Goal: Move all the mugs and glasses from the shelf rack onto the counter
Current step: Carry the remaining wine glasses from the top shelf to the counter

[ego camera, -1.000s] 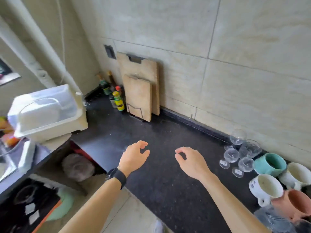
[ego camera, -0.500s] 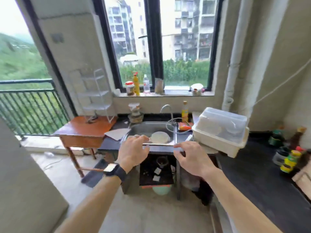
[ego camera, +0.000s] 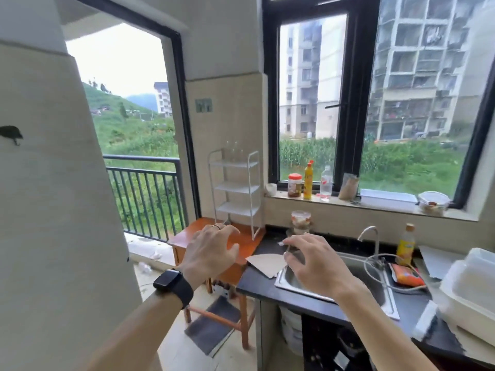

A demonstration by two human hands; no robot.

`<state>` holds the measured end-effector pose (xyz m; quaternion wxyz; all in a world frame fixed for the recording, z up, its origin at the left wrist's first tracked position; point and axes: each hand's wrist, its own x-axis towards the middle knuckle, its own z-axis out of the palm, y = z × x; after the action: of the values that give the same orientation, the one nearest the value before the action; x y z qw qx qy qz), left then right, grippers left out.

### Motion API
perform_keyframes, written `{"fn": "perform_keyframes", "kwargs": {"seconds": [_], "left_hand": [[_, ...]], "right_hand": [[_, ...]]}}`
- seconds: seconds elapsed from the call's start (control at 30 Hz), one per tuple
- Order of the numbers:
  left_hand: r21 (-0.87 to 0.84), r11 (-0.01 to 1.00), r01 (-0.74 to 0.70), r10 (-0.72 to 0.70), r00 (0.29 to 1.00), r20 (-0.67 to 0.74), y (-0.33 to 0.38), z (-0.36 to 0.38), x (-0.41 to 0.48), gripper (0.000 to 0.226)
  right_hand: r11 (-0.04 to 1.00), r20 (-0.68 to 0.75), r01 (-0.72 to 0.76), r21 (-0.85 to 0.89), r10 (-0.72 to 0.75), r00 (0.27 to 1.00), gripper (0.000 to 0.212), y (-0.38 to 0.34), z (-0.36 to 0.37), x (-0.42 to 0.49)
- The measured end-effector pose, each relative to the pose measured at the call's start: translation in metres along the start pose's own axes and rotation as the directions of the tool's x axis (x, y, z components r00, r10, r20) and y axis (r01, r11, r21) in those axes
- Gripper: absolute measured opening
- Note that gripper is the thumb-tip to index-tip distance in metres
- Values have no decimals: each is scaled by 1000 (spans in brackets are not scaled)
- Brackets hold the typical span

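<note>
A white three-tier shelf rack (ego camera: 235,188) stands on a small orange wooden table (ego camera: 242,246) by the balcony door. Faint clear glasses (ego camera: 233,151) seem to stand on its top tier; the lower tiers look bare. My left hand (ego camera: 210,253), with a dark watch on the wrist, hovers in front of the table, fingers relaxed and holding nothing. My right hand (ego camera: 314,263) hovers over the sink's left edge, fingers loosely spread and holding nothing. The dark counter (ego camera: 254,283) runs right from the table. No mugs are in view.
A steel sink (ego camera: 375,274) with a tap sits in the counter, a piece of cardboard (ego camera: 265,263) at its left. Bottles and jars line the window sill (ego camera: 308,180). A white plastic dish box (ego camera: 471,287) stands at the right. A balcony railing (ego camera: 144,194) is behind the table.
The view has swung left from the counter with mugs and glasses, past the sink, to the shelf rack, which is now closer. Both hands stay raised and hold nothing.
</note>
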<state>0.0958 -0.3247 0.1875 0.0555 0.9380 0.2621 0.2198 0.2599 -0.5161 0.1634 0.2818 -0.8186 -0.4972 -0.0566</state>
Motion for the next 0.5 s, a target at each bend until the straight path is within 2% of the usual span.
{"fn": "perform_keyframes", "kwargs": {"seconds": [0.27,0.5], "left_hand": [[1,998,62,-62,998,8,-93,5,93,34],[39,997,67,-68,998,11,-174,46,225,36]], "right_hand": [[997,-23,41,-58,-42,999,38,-8,43,126],[990,-52,95,-100,-101,994,41,17,87,279]]}}
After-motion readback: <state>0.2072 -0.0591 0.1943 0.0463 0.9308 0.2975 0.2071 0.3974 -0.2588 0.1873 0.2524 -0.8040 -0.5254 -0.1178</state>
